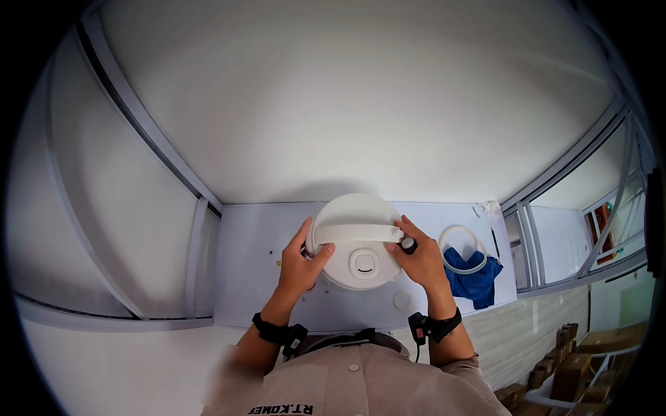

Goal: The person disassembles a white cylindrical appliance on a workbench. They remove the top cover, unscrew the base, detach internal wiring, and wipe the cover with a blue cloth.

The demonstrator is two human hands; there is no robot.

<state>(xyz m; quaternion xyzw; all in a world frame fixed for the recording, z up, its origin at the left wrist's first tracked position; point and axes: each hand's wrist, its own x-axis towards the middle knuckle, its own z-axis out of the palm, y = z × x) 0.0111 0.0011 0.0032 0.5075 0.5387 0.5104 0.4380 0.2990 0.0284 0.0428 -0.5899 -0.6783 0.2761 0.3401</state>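
A white round appliance (338, 270) with a curved carrying handle (357, 233) and a rounded-square button (363, 264) on top stands on the white table in front of me. My left hand (298, 265) grips its left side, with the thumb resting on the top near the handle's end. My right hand (422, 262) holds the right side, its thumb and fingers around the handle's right end. A small dark cylinder with a pale end (409, 245) shows by the right hand's fingers; whether that hand holds it, I cannot tell. The appliance's underside is hidden.
To the right, a large white ring (440, 249) lies partly over a blue cloth (475, 286). A thin pale ring (395, 301) and several tiny parts are on the table (239, 236). Crumpled white material (490, 208) sits at the far right corner. Framed panels flank both sides.
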